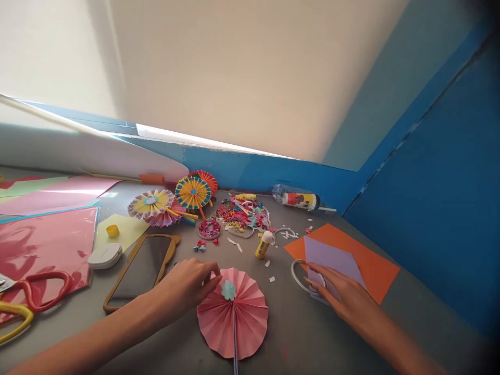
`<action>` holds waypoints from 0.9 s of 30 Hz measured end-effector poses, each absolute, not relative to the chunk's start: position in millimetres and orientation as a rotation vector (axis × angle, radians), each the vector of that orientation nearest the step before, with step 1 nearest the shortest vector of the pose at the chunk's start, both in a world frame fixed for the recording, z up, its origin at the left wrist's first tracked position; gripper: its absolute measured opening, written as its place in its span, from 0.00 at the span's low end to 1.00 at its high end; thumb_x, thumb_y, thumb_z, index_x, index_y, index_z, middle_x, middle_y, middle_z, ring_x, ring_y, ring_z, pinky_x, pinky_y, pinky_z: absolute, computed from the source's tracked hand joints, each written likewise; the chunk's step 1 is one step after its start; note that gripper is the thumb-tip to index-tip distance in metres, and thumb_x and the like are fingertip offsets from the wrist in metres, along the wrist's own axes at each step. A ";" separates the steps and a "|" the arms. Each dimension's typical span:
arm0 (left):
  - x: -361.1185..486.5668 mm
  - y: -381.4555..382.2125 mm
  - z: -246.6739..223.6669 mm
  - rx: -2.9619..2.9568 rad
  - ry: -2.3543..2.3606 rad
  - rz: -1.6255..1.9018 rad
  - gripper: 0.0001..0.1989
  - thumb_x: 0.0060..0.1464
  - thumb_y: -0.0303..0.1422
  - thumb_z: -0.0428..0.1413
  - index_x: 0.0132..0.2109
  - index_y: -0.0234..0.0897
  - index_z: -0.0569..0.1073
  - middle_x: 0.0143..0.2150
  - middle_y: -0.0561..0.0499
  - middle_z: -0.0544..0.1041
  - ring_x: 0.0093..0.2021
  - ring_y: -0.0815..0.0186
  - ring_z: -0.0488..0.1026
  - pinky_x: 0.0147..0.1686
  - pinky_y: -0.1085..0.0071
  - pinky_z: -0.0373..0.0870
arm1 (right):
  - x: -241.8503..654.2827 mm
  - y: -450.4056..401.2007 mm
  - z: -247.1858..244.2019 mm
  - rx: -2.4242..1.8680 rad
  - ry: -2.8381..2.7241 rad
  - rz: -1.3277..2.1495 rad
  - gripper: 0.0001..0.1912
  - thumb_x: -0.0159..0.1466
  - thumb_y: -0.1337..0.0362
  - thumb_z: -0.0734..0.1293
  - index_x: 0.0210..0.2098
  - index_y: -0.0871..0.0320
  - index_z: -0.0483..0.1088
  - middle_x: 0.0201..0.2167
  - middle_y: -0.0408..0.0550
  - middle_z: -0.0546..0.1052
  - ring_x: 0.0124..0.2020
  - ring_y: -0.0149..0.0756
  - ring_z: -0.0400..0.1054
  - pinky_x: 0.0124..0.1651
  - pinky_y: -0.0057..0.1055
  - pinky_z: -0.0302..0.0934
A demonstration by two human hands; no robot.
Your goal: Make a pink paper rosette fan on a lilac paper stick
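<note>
A round pink paper fan (250, 323) lies on the grey table in front of me, with a pale blue scalloped paper piece (228, 290) at its centre and a thin striped stick (235, 338) running down from it. My left hand (195, 284) has its bent thumb and forefinger on the fan's upper left edge. To the right, my right hand (341, 291) grips a white ring (299, 284), its thumb and fingers at the ring's right side. Purple paper (332, 255) on an orange sheet (375, 265) lies beneath that hand. A yellow glue stick (262, 247) stands behind the fan.
Left are a phone (140, 273), white case (105, 255), yellow cap (112, 230), scissors (49, 291) and pink sheets in plastic (42, 242). Behind sit finished paper fans (152, 204), a heap of paper scraps (242, 213) and a wrapped bottle (300, 200). A blue wall (441, 177) rises right.
</note>
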State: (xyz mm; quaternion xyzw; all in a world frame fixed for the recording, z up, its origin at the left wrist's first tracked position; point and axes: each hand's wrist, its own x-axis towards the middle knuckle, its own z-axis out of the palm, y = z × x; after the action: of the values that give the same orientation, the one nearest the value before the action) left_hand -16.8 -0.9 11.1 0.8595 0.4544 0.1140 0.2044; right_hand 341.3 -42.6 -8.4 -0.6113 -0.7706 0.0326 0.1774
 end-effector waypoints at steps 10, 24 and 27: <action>-16.3 -0.4 16.9 2.478 1.315 0.511 0.15 0.64 0.36 0.43 0.42 0.39 0.74 0.28 0.49 0.77 0.27 0.64 0.73 0.26 0.73 0.57 | 344.3 -53.8 -24.6 -1.542 -2.098 0.108 0.21 0.65 0.70 0.55 0.56 0.51 0.64 0.42 0.49 0.77 0.42 0.42 0.74 0.41 0.37 0.73; -6.0 -12.9 18.3 2.284 0.543 0.969 0.14 0.56 0.33 0.58 0.50 0.43 0.74 0.55 0.48 0.75 0.62 0.57 0.62 0.61 0.60 0.57 | 257.2 -70.2 62.9 -1.045 -1.961 1.208 0.10 0.64 0.64 0.66 0.45 0.49 0.73 0.41 0.45 0.75 0.43 0.38 0.72 0.46 0.33 0.71; -6.9 -16.2 24.2 2.111 0.572 0.953 0.06 0.56 0.33 0.59 0.40 0.38 0.77 0.44 0.49 0.80 0.50 0.59 0.73 0.59 0.61 0.58 | 252.0 -47.9 62.2 -0.921 -1.939 1.187 0.09 0.63 0.64 0.67 0.43 0.51 0.76 0.41 0.47 0.75 0.44 0.38 0.72 0.47 0.33 0.70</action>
State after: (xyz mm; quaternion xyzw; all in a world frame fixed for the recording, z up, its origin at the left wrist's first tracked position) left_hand -6.9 -16.2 24.2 0.8225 0.2228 0.3711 0.3691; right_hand 252.0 -47.9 62.2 -0.3535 -0.7441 0.4555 0.3376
